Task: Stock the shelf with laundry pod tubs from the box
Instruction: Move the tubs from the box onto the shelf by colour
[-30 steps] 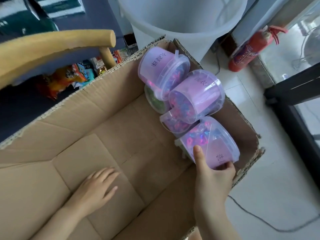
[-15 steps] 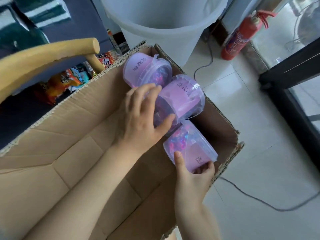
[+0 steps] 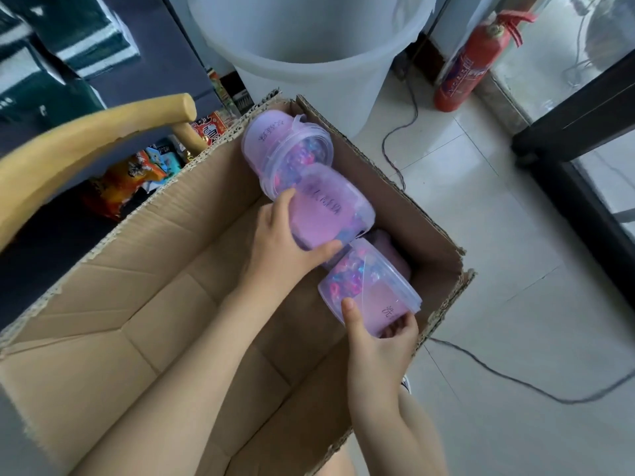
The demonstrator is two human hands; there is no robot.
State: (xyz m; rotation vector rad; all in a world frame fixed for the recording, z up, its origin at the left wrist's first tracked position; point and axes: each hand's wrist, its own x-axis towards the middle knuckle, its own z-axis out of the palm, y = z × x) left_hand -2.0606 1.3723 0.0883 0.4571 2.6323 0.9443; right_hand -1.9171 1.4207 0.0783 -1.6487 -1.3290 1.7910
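Observation:
An open cardboard box [image 3: 144, 304] fills the lower left of the head view. Purple see-through tubs of laundry pods lie on their sides along its right wall. My left hand [image 3: 278, 242] grips the middle tub [image 3: 330, 207], thumb over its far side and fingers beneath. My right hand [image 3: 381, 341] holds the near tub [image 3: 367, 286] from below, thumb on its clear lid. A third tub [image 3: 285, 149] lies in the far corner, touching the middle one. Another tub is partly hidden beneath them.
A large white bucket [image 3: 309, 53] stands right behind the box. A red fire extinguisher [image 3: 467, 63] stands at the back right on pale tiles. Cables [image 3: 515, 383] trail across the floor. Snack packets [image 3: 134, 173] and a curved wooden rail [image 3: 79, 139] lie left of the box.
My left hand went from flat on the box floor to the middle tub and closed around it. My right hand has stayed on the near tub. The view drew closer.

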